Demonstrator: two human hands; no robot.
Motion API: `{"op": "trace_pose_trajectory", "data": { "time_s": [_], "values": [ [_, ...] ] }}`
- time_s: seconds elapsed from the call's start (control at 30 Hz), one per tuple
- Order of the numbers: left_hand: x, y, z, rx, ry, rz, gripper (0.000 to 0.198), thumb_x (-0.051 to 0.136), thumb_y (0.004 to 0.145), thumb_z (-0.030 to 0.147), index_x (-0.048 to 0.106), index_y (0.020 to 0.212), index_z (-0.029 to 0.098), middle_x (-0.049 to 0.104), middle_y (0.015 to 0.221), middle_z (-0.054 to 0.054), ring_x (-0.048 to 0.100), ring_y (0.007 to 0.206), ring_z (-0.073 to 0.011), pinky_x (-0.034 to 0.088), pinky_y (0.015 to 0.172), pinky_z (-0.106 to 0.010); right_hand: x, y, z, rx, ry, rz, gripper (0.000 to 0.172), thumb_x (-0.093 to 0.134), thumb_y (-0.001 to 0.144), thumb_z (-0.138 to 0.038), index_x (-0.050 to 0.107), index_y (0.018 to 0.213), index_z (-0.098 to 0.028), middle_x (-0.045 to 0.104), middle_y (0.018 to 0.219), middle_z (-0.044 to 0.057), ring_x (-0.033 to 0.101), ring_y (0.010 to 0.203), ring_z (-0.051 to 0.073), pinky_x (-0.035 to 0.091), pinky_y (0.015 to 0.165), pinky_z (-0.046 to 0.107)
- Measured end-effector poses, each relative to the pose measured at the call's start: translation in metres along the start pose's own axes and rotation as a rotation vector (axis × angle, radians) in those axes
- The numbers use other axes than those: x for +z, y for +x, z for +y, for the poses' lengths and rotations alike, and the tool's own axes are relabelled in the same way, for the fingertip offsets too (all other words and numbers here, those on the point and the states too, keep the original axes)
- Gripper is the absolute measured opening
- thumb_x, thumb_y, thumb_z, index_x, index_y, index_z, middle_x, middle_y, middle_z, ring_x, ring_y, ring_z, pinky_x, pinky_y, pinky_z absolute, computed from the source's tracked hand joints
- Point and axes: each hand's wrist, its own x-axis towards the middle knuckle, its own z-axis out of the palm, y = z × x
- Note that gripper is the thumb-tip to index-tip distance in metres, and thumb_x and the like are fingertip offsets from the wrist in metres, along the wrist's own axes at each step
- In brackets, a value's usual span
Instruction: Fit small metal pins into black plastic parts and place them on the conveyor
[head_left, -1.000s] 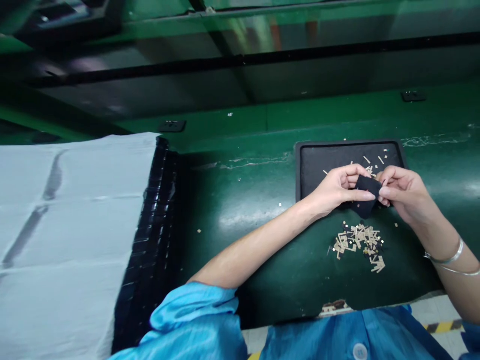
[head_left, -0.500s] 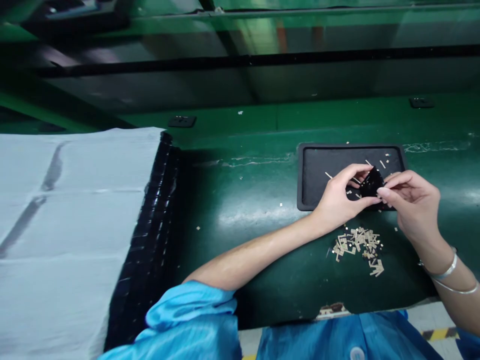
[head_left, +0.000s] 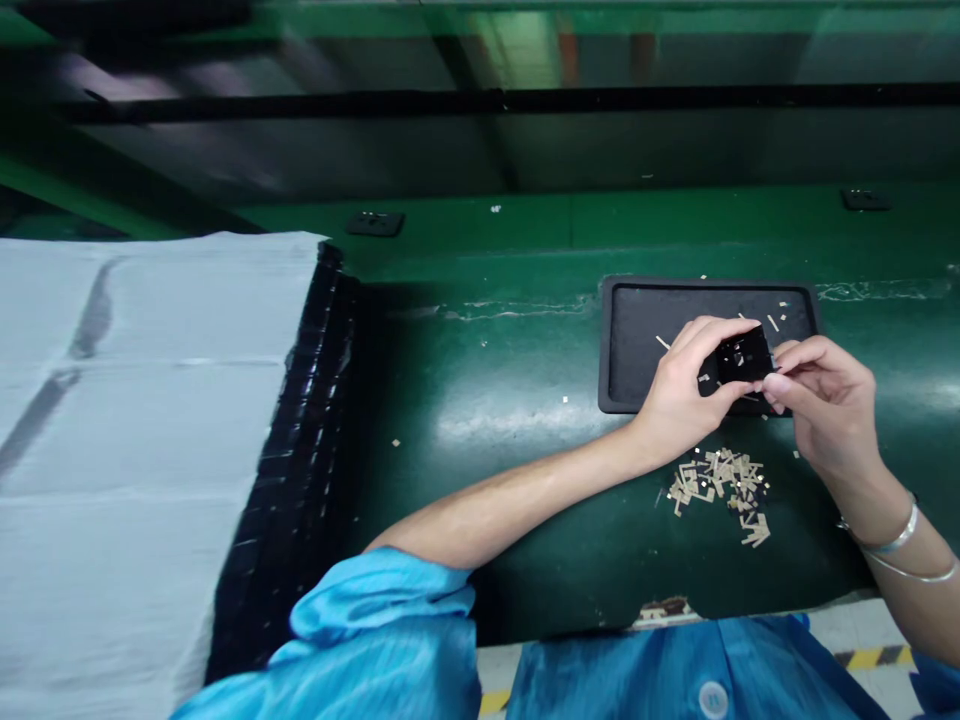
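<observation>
My left hand (head_left: 686, 385) and my right hand (head_left: 821, 395) meet over the near edge of a shallow black tray (head_left: 637, 330). Both pinch a small black square part (head_left: 742, 357), the left from its left side, the right from its right side. The part is held up above the tray with its face towards me. A few thin beige strips lie on the tray's floor. A heap of small beige scraps (head_left: 720, 490) rests on the green table just below my hands.
A tall stack of black trays (head_left: 300, 440) covered by a white sheet (head_left: 135, 420) fills the left side. The green table (head_left: 487, 400) lies between the stack and the tray, with stray specks on it. A dark rail runs across the back.
The black part has turned in my fingers from a bent, edge-on pose to facing me flat. Both hands stayed over the tray's near edge.
</observation>
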Motion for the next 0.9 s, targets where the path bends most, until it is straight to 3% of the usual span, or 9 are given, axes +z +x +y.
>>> {"op": "trace_pose_trajectory", "data": {
  "time_s": [0.13,0.4,0.53,0.7,0.9],
  "values": [
    [0.000,0.000,0.001,0.014,0.023,0.015,0.034,0.066,0.076,0.019,0.058,0.109,0.020,0.063,0.107,-0.007,0.056,0.105,-0.0209,0.044,0.093,-0.038,-0.002,0.002,-0.002,0.066,0.072,-0.054,0.013,0.075,0.070,-0.027,0.063,0.072,-0.022,0.055,0.070,-0.001,0.047,0.053,0.010,0.037,0.043,0.024],
    [-0.002,-0.001,0.000,0.082,0.083,0.018,0.031,0.061,0.077,0.015,0.059,0.108,0.020,0.063,0.106,-0.006,0.055,0.104,-0.0203,0.043,0.094,-0.038,-0.006,0.008,-0.006,0.212,0.144,-0.115,0.017,0.077,0.065,-0.027,0.062,0.069,-0.021,0.053,0.062,-0.003,0.049,0.051,0.010,0.037,0.042,0.023],
    [-0.002,-0.001,0.002,0.081,0.108,-0.002,0.030,0.059,0.078,0.012,0.061,0.106,0.020,0.063,0.105,-0.006,0.055,0.104,-0.0208,0.042,0.096,-0.040,-0.008,0.010,-0.006,0.236,0.130,-0.170,0.018,0.073,0.070,-0.033,0.061,0.066,-0.021,0.053,0.057,-0.002,0.048,0.050,0.011,0.037,0.042,0.023],
    [-0.002,0.001,0.006,0.008,0.060,-0.004,0.028,0.063,0.078,0.020,0.060,0.106,0.020,0.064,0.104,-0.007,0.056,0.102,-0.0211,0.044,0.093,-0.039,-0.009,0.010,-0.002,0.111,0.063,-0.113,0.019,0.069,0.075,-0.041,0.063,0.069,-0.023,0.055,0.063,0.000,0.048,0.053,0.012,0.037,0.044,0.026],
    [0.000,-0.001,0.006,-0.091,-0.079,-0.012,0.036,0.069,0.076,0.027,0.059,0.109,0.019,0.063,0.110,-0.008,0.058,0.102,-0.0208,0.047,0.087,-0.035,-0.005,0.006,-0.003,-0.046,-0.258,0.001,0.021,0.079,0.067,-0.030,0.066,0.083,-0.026,0.062,0.076,-0.001,0.056,0.060,0.013,0.044,0.050,0.027]
  ]
}}
